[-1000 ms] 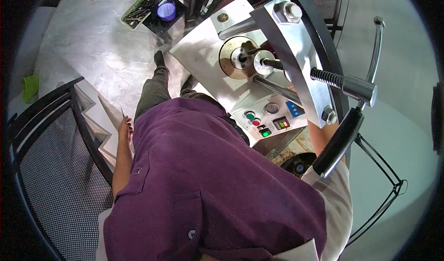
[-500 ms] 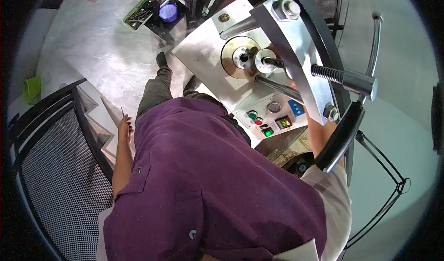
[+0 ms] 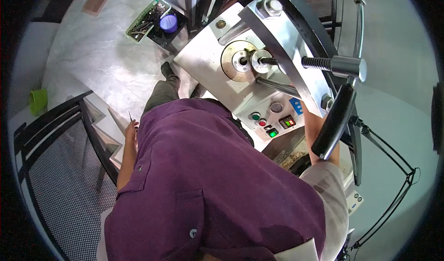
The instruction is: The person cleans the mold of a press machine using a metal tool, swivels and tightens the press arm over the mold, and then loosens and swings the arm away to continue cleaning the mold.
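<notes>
My left hand [image 3: 132,130] is at the left beside the purple garment, its fingers closed on a thin pointed metal tool [image 3: 130,116] that sticks up from them. My right forearm [image 3: 315,134] reaches up behind the metal crossbeam [image 3: 289,53] of a press; the hand itself is hidden there. Below the beam's screw, a round metal disc [image 3: 262,61] stands beside the round plate [image 3: 230,71] on the white machine top. The control panel [image 3: 266,117] has green and red buttons, a gauge and a lit display.
A black-gripped lever [image 3: 334,122] projects at the right of the press. A mesh chair [image 3: 69,182] stands at the lower left. On the far side is a tray of small metal parts [image 3: 147,23] with a purple-lidded tub [image 3: 169,24]. A lamp arm [image 3: 393,150] hangs right.
The view has shifted, so the press top and lever appear further left. My left hand appears slightly further right and still holds the thin tool. My right forearm stays behind the beam.
</notes>
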### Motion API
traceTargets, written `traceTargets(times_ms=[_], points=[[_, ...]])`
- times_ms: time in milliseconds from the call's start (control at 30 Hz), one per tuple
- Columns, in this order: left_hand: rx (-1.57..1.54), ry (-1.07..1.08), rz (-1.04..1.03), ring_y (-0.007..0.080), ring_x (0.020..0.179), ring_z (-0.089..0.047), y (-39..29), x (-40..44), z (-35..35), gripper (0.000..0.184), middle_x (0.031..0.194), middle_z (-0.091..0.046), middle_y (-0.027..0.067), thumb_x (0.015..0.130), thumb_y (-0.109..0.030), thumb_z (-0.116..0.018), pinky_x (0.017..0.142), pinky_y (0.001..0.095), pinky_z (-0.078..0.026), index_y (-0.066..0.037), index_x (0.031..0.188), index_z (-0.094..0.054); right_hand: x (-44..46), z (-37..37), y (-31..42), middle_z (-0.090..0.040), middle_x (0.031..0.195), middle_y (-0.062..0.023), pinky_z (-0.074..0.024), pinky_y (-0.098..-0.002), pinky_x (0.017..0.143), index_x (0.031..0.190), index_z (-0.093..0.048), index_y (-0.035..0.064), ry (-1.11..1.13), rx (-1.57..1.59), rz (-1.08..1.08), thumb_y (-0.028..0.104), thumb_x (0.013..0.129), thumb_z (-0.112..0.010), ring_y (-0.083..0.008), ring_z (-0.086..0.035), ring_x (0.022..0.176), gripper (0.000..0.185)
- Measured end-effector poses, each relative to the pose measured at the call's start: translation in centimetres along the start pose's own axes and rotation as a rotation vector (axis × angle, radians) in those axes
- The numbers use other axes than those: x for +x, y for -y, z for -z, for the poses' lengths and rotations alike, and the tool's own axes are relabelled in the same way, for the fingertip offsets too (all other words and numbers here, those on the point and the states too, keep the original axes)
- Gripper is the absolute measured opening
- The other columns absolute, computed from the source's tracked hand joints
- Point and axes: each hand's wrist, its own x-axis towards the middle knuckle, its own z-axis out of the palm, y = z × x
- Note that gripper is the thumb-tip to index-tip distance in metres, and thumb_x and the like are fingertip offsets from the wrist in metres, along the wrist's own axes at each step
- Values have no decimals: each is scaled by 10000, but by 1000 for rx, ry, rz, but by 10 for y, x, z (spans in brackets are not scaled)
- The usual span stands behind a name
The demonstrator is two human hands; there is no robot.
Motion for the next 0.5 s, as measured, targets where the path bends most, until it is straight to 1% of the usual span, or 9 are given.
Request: traceTargets(times_ms=[100,167,200,233,300,367,433,467,500], points=[[-29,100,33,187,711,-535,-25,-10,-3,394,813,-564,71,848,-406,-524,660,302,-445,-40,977,-596,-4,19,4,-645,894,-146,-535,-280,699,898,-649,-9,-30,201,-75,303,888,-566,-181,-644,814,323],[46,107,-53,205,811,-584,-46,-16,-9,410,929,-612,98,866,-391,-502,733,315,-466,-32,1040,-598,21,38,-43,-651,854,-127,-501,-284,703,1045,-596,-34,73,410,135,478,935,-410,-196,-620,751,556],[66,122,-66,205,811,-584,-55,-10,-8,410,929,-612,98,866,-391,-502,733,315,-466,-32,1040,-598,34,38,-74,-650,861,-137,-509,-281,670,1060,-590,-36,-18,670,209,463,935,-426,-200,-619,724,540],[106,149,-70,196,838,-585,-62,0,-8,413,952,-621,101,874,-381,-499,754,314,-464,-27,1064,-596,59,55,-129,-637,903,-143,-504,-273,681,1121,-560,-39,-5,621,241,449,942,-419,-190,-607,780,539],[192,207,-76,177,893,-587,-73,30,-7,422,999,-637,107,890,-361,-495,795,313,-459,-15,1112,-591,24,68,-134,-643,890,-116,-477,-316,711,1065,-587,5,17,1025,113,424,924,-481,-188,-610,754,454],[518,252,-218,154,879,-570,-80,97,5,386,970,-645,102,898,-331,-496,787,293,-450,-21,1106,-594,-43,60,-118,-613,868,-91,-470,-297,727,1061,-586,-6,-297,1104,125,408,926,-487,-173,-572,773,446],[804,285,-367,140,879,-548,-93,157,4,372,935,-644,102,908,-307,-484,787,277,-436,-28,1134,-581,-81,56,-134,-585,849,-68,-464,-276,739,1070,-578,-12,-353,1385,115,387,938,-468,-159,-544,802,435],[556,267,-242,126,681,-532,-154,79,-20,356,759,-587,67,900,-333,-494,598,276,-445,-27,1051,-596,-99,49,-139,-581,856,-72,-466,-273,732,1082,-571,-15,-389,1522,202,367,940,-470,-158,-542,799,420],[585,283,-253,126,681,-532,-181,85,-26,356,759,-587,67,900,-333,-494,598,276,-445,-27,1051,-596,-115,40,-142,-577,862,-75,-468,-269,725,1094,-563,-18,-426,1657,288,347,943,-471,-157,-540,797,405]])
